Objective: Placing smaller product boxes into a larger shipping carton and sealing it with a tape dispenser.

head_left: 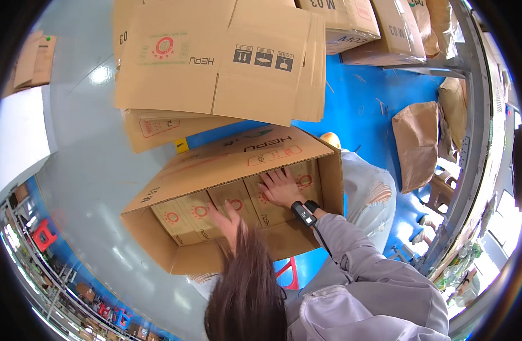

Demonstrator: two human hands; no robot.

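Carton (pixel 232 162) of brown cardboard, large and printed on its outer face, stands tilted with its open side turned toward the person. Smaller boxes (pixel 253 203) sit inside it in a row, side by side, each visible face marked with a red round emblem and dark lettering. They lie along the carton's far wall, and a strip of bare cardboard shows on the nearer side.

Both hands reach into the opening, over those boxes. The right hand (pixel 282 188) is open, fingers spread across the box faces toward the right end of the row, fingertips close to the carton's upper edge. The left hand (pixel 227 220) is open too — thumb and fingers parted, nothing closed between them — over the boxes nearer the middle. Dark hair (pixel 247 290) covers the left wrist, so whether that palm presses on the boxes or only hovers is hard to say.

A black device (pixel 304 212) is strapped at the right wrist, below a pale grey sleeve (pixel 357 244). Beyond the carton lies a stack of flattened cartons (pixel 164 85); closed cartons (pixel 394 37) stand at the upper right — well apart from the hands.
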